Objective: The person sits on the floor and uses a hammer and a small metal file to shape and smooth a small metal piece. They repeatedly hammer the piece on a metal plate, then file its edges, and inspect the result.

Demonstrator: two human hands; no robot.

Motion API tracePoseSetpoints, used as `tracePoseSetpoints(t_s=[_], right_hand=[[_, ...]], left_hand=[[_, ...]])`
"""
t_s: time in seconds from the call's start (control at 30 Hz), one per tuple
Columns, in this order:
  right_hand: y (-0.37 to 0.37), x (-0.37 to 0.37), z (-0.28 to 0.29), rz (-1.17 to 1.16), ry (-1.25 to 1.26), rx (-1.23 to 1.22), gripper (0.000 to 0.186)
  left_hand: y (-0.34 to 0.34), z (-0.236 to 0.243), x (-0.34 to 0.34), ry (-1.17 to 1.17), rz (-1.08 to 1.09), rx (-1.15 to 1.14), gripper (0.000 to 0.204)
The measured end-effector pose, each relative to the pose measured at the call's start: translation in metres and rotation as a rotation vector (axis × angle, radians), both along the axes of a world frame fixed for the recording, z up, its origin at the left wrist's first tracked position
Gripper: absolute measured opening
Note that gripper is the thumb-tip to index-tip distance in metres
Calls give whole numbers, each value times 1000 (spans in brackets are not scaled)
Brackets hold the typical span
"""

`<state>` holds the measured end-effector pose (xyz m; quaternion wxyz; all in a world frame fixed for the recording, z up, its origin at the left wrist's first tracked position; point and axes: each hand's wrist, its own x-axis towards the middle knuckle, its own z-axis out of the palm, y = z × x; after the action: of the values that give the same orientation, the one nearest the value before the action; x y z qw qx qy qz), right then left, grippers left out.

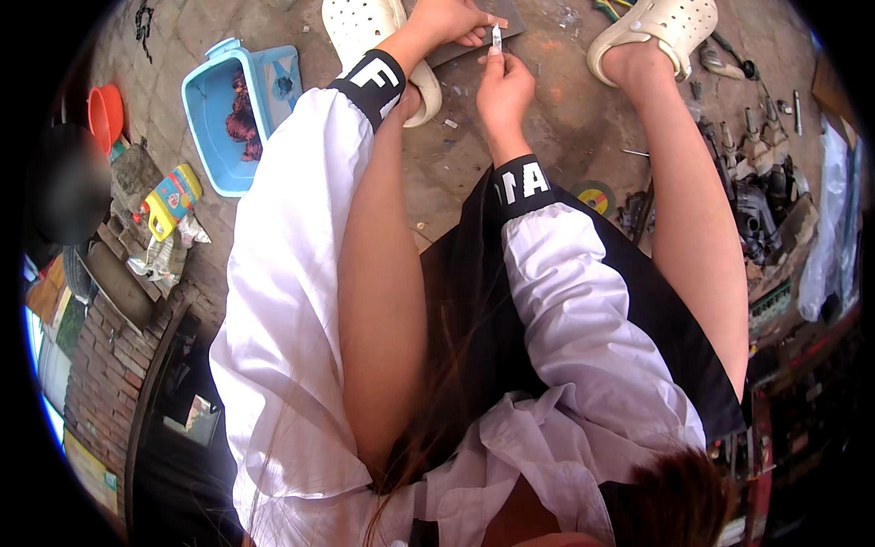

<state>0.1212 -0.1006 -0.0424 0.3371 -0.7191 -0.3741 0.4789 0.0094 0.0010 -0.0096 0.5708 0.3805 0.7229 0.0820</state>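
At the top centre, my left hand is closed, its fingertips at a small thin tan piece. Just below and to the right, my right hand pinches a small silver metal piece between thumb and fingers, pointing up toward the tan piece. The silver piece is too small for me to name, and I cannot tell whether the two pieces touch. Under the hands, a flat dark grey plate lies on the ground, partly covered by my left hand.
My feet in cream clogs flank the hands. A light blue basin with dark reddish things stands left, near a yellow jug and an orange-red bowl. A round yellow-green disc and metal parts lie right.
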Motion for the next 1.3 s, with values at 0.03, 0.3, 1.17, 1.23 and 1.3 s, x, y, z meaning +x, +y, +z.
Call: tracePoseSetpoints(t_s=[0.03,0.3,1.17,1.23,1.3], right_hand=[[1,-1,2,-13,25,-42,30],[2,-13,8,-108,-37,-25,30],[5,5,6,43,57,-106,36],[6,5,4,30,66,-97,35],[6,4,2,11,97,-128,35]], left_hand=[[-1,-2,0,2,-2,4,26],[-3,6,5,95,-107,111,25],[-6,-6,0,-3,-3,35,27],[-4,-5,0,5,-7,45,26],[-5,-3,0,26,-28,55,26]])
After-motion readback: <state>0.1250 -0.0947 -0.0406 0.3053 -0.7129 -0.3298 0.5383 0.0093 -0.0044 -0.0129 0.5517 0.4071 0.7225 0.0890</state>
